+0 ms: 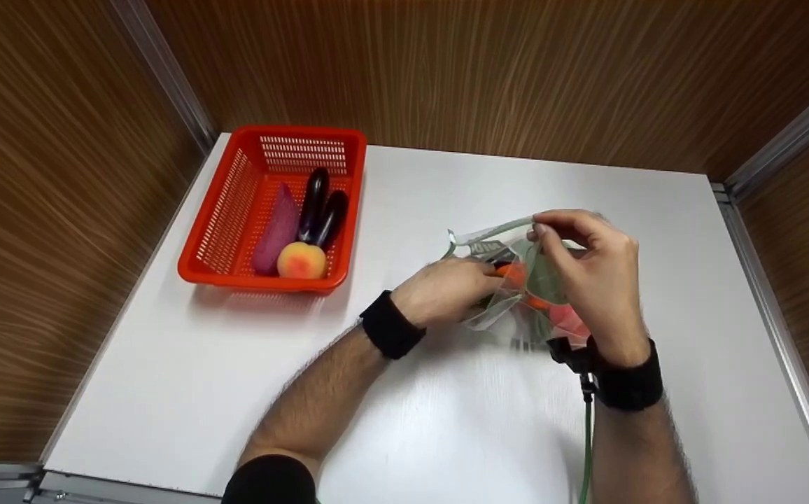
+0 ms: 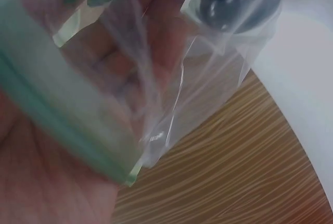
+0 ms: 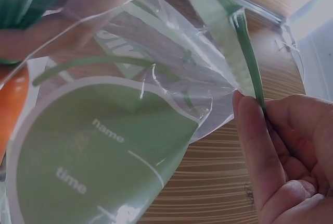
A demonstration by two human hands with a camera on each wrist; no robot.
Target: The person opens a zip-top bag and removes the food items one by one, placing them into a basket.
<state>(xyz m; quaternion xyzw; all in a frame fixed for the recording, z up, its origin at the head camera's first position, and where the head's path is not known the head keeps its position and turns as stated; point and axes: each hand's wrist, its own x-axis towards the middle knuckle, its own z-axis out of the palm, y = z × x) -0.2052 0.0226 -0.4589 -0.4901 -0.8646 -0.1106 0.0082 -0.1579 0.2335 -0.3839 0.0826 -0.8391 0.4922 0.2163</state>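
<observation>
A clear zip bag with green trim and a green label reading "name" and "time" lies on the white table. My right hand pinches its green zip edge between thumb and fingers, holding the mouth up. My left hand reaches inside through the mouth, its fingers partly covered by the film. Near those fingers are an orange item, a green leafy-looking piece and a dark round item. Whether the left fingers grip any of them is hidden. Something pink shows through the bag's right side.
A red plastic basket stands at the table's back left. In it lie two dark eggplants, a purple sweet potato and a peach. Wood-grain panels enclose the table. A green cable runs from the right wrist.
</observation>
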